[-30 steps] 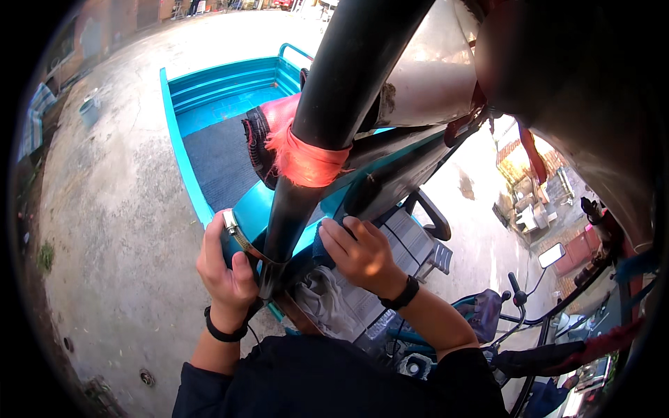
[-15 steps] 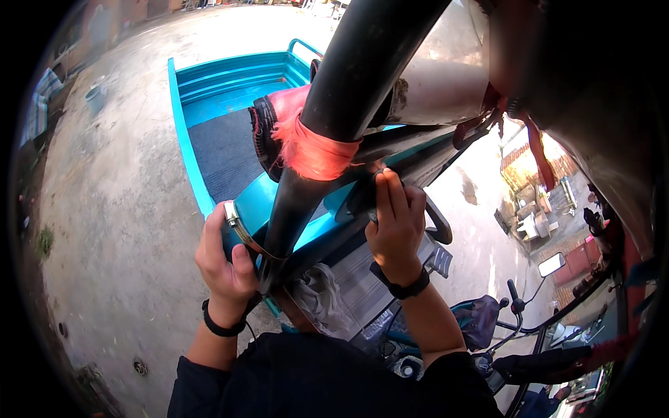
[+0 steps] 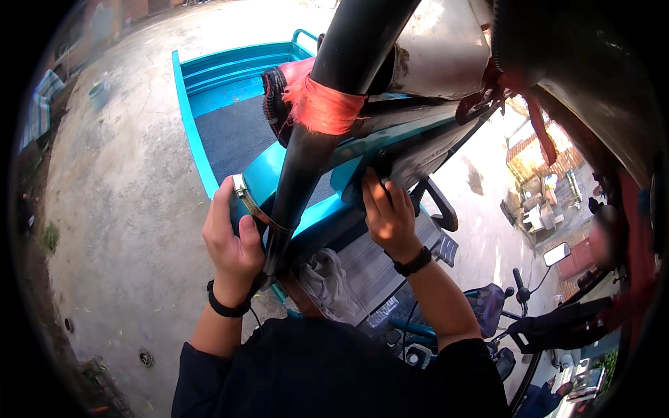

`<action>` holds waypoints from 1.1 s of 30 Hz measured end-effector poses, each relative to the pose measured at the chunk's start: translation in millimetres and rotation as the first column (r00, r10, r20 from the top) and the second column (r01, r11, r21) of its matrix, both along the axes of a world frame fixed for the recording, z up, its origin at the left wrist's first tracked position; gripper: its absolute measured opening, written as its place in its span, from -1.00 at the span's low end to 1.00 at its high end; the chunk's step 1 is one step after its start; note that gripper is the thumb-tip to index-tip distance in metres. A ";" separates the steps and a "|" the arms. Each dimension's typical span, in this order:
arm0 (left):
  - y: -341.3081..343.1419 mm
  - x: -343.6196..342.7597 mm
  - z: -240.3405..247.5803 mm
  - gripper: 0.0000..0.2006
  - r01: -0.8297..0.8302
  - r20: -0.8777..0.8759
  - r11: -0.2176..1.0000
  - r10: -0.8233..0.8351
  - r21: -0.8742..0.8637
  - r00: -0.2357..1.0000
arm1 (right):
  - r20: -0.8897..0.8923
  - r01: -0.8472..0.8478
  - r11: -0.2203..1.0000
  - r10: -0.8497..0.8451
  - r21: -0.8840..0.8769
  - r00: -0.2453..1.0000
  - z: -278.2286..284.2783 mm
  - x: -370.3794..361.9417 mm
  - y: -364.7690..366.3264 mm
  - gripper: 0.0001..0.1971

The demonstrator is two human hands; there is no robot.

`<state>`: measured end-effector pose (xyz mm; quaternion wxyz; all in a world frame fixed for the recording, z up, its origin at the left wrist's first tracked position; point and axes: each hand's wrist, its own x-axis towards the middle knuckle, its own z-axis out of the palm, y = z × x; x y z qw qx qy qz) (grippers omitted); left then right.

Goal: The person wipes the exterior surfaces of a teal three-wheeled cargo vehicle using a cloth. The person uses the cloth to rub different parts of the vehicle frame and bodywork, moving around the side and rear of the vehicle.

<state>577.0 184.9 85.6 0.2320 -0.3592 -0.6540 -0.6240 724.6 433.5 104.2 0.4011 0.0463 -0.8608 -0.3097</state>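
A dark sleeve fills the lower edge, and both forearms rise from it, each with a black band at the wrist. Between them lies a crumpled grey rag (image 3: 326,279) on ribbed metal.

The left hand (image 3: 233,240) is curled in a firm grip around the lower end of a black pipe (image 3: 327,104), thumb up along its side. A shiny metal clamp (image 3: 245,198) circles the pipe just above that hand and touches the fingers. The pipe runs steeply up and away, out past the top edge.

The right hand (image 3: 390,216) presses against the teal frame (image 3: 334,209) just right of the pipe, fingers bent over a dark edge; whether it closes on anything there I cannot tell.

Higher up, an orange cloth (image 3: 322,104) is wrapped tight round the pipe. Beside it sits a pale grey canister (image 3: 442,56) with red straps hanging off its right side.

Beyond the pipe lies an open teal cargo bed (image 3: 209,90) with a dark mat on its floor. Bare concrete ground (image 3: 118,209) spreads to the left. At lower right, handlebars (image 3: 519,292) and a mirror show.
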 end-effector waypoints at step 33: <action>5.6 -4.2 -5.2 -0.51 0.025 -0.042 1.000 -0.025 0.018 0.999 | -0.381 -0.227 0.533 -0.198 -0.815 0.903 -104.6 -22.4 -29.4 -0.69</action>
